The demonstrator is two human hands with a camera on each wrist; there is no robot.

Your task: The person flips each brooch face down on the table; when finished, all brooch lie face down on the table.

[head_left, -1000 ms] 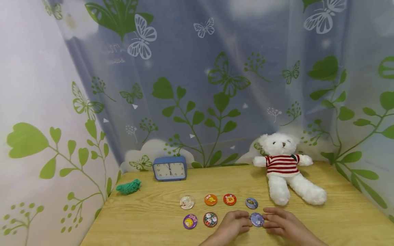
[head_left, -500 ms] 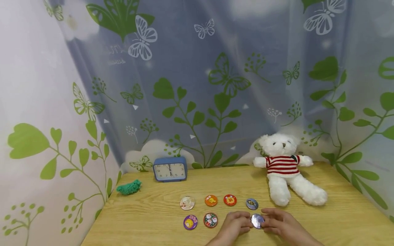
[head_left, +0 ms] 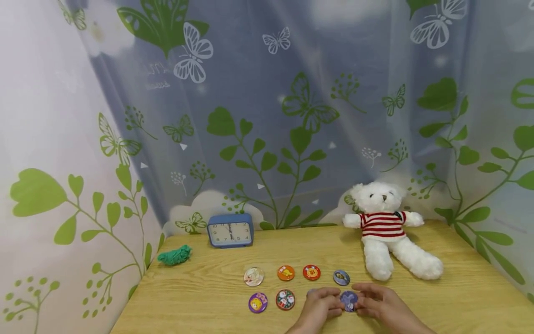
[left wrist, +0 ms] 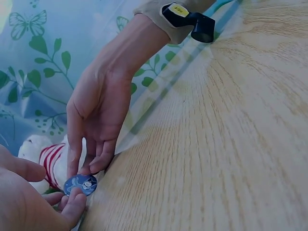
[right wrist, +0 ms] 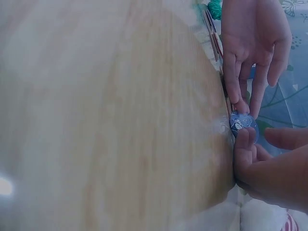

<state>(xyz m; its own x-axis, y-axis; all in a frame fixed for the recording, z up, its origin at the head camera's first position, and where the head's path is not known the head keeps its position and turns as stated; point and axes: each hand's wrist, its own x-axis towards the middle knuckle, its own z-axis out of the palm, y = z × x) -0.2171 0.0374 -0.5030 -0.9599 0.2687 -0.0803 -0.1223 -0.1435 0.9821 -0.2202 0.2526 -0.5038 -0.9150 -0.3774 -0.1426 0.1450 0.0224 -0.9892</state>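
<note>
A round blue-purple button badge [head_left: 348,301] is raised slightly and tilted between my two hands. My left hand [head_left: 319,307] pinches its left edge; in the left wrist view the thumb [left wrist: 74,204] lies across the badge face. On the opposite edge my right hand [head_left: 383,305] pinches it too, with the thumb [right wrist: 244,139] over its face in the right wrist view. Behind my left hand, another round purplish piece [head_left: 310,292] is mostly hidden. Just beyond the held badge lies a blue badge [head_left: 341,277].
Left of the hands lie red [head_left: 311,272], orange [head_left: 285,272], pale [head_left: 253,276], purple [head_left: 257,302] and dark patterned [head_left: 285,299] badges. A white teddy bear [head_left: 383,227] sits back right. A blue clock [head_left: 231,230] and green bundle [head_left: 175,255] stand back left.
The held badge tilted, flashed with glare, and now shows its printed face again. My left hand shifted slightly right, uncovering part of the purplish piece behind it. The other badges stayed put.
</note>
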